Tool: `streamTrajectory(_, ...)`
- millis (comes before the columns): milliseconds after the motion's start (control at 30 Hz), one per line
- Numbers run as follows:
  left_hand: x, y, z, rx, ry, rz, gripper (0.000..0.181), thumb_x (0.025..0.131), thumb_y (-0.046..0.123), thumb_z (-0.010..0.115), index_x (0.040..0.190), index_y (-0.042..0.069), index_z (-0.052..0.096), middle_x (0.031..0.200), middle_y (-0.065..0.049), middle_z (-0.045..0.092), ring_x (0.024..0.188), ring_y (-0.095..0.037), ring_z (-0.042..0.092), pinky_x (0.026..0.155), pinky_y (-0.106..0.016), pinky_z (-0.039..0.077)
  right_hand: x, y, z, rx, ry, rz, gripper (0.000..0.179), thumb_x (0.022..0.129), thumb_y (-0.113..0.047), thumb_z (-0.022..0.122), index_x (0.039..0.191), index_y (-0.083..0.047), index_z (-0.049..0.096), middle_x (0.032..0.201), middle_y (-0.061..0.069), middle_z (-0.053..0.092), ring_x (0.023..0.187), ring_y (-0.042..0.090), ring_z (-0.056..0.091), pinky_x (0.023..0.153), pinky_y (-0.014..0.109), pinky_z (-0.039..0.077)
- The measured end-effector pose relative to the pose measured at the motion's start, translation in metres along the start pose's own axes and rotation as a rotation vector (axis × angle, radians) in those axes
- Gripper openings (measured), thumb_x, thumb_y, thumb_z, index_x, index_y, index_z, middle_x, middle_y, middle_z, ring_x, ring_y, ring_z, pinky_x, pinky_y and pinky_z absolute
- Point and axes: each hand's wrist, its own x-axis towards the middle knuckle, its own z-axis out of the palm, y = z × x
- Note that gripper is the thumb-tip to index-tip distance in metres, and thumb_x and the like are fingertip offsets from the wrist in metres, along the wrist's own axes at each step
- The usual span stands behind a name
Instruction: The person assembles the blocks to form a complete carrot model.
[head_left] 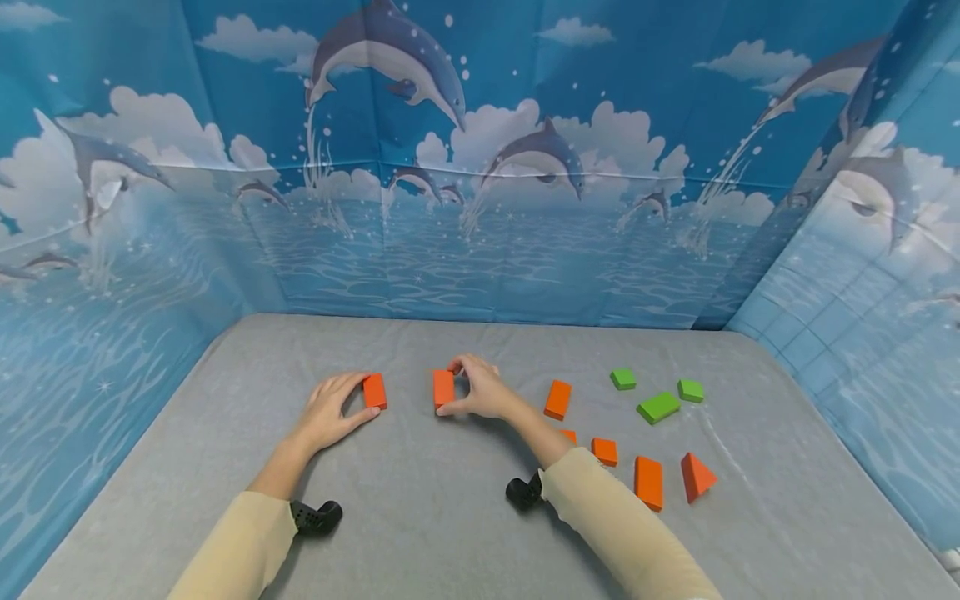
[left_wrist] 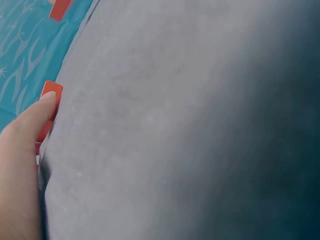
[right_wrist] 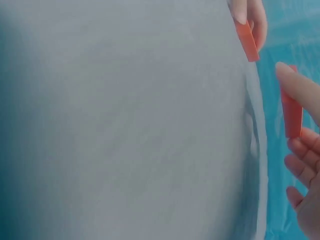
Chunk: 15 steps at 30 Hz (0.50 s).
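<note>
My left hand (head_left: 327, 412) pinches an orange-red rectangular block (head_left: 375, 392) by its ends, thumb at the near end and fingers at the far one. To its right, my right hand (head_left: 480, 390) holds a like block (head_left: 443, 389) the same way. A gap of grey cloth separates the two blocks. In the left wrist view the thumb lies on the end of the left block (left_wrist: 52, 87). The right wrist view shows the right block (right_wrist: 292, 114) between thumb and fingertips, with the left hand's block (right_wrist: 247, 42) beyond it.
Right of my right arm lie an orange block (head_left: 558, 400), a small orange block (head_left: 604, 452), another orange block (head_left: 648, 483) and an orange-red triangular block (head_left: 698, 477). A further orange piece (head_left: 567, 436) is partly hidden by the forearm. Green blocks (head_left: 658, 408) lie farther right. A dolphin-print curtain (head_left: 480, 275) borders the table.
</note>
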Motion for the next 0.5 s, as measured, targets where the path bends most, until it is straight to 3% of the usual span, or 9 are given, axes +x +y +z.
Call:
streamTrajectory(133,0.0,0.001,-0.001,0.002,0.001,0.004,0.067,0.081,0.043,0.064,0.134,0.007,0.045,0.135,-0.017,0.044,0.125,-0.035,0.035,0.102,-0.055,0.018,-0.021,0.002,-0.004,-0.006,0.016,0.019,0.062,0.067,-0.041,0.08,0.111,-0.009,0.05,0.104,0.003,0.052,0.094,0.018,0.045,0.078,0.038,0.032)
streamTrajectory(300,0.001,0.002,-0.002,-0.004,-0.005,0.003,0.066,0.081,0.043,0.064,0.134,0.007,0.045,0.135,-0.017,0.044,0.125,-0.035,0.035,0.103,-0.055,0.018,-0.045,0.005,-0.005,-0.002,0.025,0.031,0.063,0.066,-0.04,0.08,0.11,-0.007,0.05,0.104,0.004,0.051,0.095,0.018,0.047,0.083,0.039,0.037)
streamTrajectory(500,0.001,0.001,-0.002,-0.013,-0.017,-0.002,0.067,0.081,0.043,0.065,0.134,0.008,0.045,0.135,-0.017,0.044,0.125,-0.035,0.034,0.102,-0.056,0.018,-0.061,0.008,-0.002,-0.006,0.042,0.017,0.065,0.066,-0.038,0.081,0.112,-0.004,0.05,0.099,0.005,0.051,0.087,0.016,0.046,0.077,0.034,0.04)
